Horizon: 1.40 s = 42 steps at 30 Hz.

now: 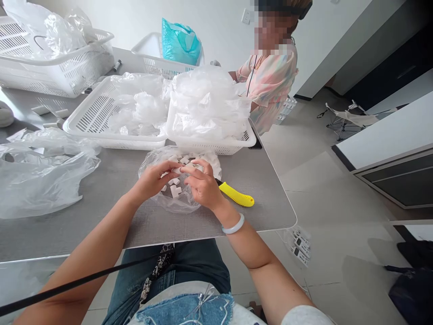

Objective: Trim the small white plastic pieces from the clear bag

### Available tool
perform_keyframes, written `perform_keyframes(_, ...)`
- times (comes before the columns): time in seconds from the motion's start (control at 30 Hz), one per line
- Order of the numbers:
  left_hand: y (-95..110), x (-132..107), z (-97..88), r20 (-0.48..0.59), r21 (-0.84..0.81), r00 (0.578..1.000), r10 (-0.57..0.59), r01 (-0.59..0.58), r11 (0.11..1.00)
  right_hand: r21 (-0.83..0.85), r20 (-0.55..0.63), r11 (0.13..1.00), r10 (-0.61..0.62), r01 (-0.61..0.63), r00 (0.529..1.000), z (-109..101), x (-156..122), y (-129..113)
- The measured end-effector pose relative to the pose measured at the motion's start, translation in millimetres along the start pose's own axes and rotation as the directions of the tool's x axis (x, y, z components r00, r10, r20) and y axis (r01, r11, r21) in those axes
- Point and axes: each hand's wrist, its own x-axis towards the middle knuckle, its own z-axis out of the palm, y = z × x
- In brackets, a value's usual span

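My left hand (154, 179) and my right hand (203, 183) meet over a clear plastic bag (176, 201) holding several small white plastic parts (175, 190). Both hands pinch one small white part (179, 170) between their fingertips, above the bag. A white bangle sits on my right wrist. A yellow-handled utility knife (237, 196) lies on the grey table (118, 221) just right of my right hand.
Two white mesh baskets (98, 118) (209, 144) heaped with clear bags stand behind the hands, two more baskets (61, 72) farther back, one with a teal bag (179, 43). Loose clear plastic (40, 171) lies at left. Another person (270, 76) sits beyond the table's right end.
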Motion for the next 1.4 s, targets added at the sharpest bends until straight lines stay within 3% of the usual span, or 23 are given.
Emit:
perform_keyframes(0.13,-3,-2,2.8,0.029,0.081,0.996,0.084,-0.086,0.993,0.055,0.082,0.997,0.052,-0.057,0.995,6,1,-8)
perform_keyframes(0.2,-5,-2,6.4,-0.004,0.148,0.981,0.195,-0.193,0.97,0.18,0.106,0.971,0.138,-0.156,0.985,7,2,-14)
perform_keyframes(0.27,-6,-1,9.7,-0.037,0.215,0.951,0.306,-0.291,0.932,0.365,0.142,0.888,0.244,-0.28,0.959,6,4,-18)
perform_keyframes(0.33,-6,0,11.1,-0.021,0.279,0.928,0.373,-0.353,0.893,0.562,0.214,0.72,0.349,-0.407,0.912,2,6,-20)
perform_keyframes(0.4,-5,1,9.5,0.021,0.332,0.921,0.388,-0.372,0.867,0.725,0.308,0.477,0.422,-0.497,0.853,-3,9,-18)
perform_keyframes(0.47,-6,2,6.0,0.022,0.375,0.934,0.358,-0.339,0.863,0.824,0.363,0.245,0.463,-0.511,0.808,-9,12,-15)
perform_keyframes(0.53,-8,2,2.6,-0.041,0.393,0.957,0.287,-0.249,0.885,0.87,0.329,0.148,0.537,-0.471,0.777,-14,14,-11)
perform_keyframes(0.6,-10,1,1.6,-0.139,0.35,0.973,0.187,-0.129,0.928,0.861,0.218,0.231,0.636,-0.452,0.74,-19,13,-8)
perform_keyframes(0.67,-8,1,3.5,-0.233,0.229,0.971,0.052,0.003,0.973,0.764,0.053,0.459,0.656,-0.453,0.753,-20,12,-7)
perform_keyframes(0.77,2,1,7.9,-0.276,-0.144,0.94,-0.199,0.164,0.976,0.449,-0.156,0.836,0.421,-0.316,0.893,-16,7,-7)
perform_keyframes(0.83,11,3,9.2,-0.222,-0.442,0.918,-0.328,0.204,0.873,0.267,-0.193,0.951,0.212,-0.157,0.958,-12,5,-8)
perform_keyframes(0.97,18,6,7.3,-0.07,-0.792,0.869,-0.49,0.25,0.557,0.124,-0.121,0.992,0.014,0.001,0.993,-5,3,-13)
perform_keyframes(1.03,15,7,6.6,0.014,-0.845,0.838,-0.546,0.302,0.441,0.093,-0.069,0.996,-0.011,0.017,0.998,-5,3,-15)
perform_keyframes(1.1,13,8,6.8,0.077,-0.855,0.814,-0.576,0.351,0.382,0.071,-0.022,0.997,-0.014,0.015,1.0,-5,3,-16)
perform_keyframes(1.23,12,7,10.1,0.107,-0.827,0.826,-0.554,0.383,0.411,0.06,0.058,0.998,0.03,-0.033,0.998,-4,2,-14)
perform_keyframes(1.33,13,5,14.3,0.063,-0.775,0.865,-0.497,0.356,0.522,0.109,0.101,0.99,0.083,-0.094,0.991,1,2,-13)
perform_keyframes(1.4,12,4,17.0,-0.023,-0.723,0.898,-0.44,0.289,0.627,0.18,0.13,0.972,0.129,-0.152,0.983,3,3,-15)
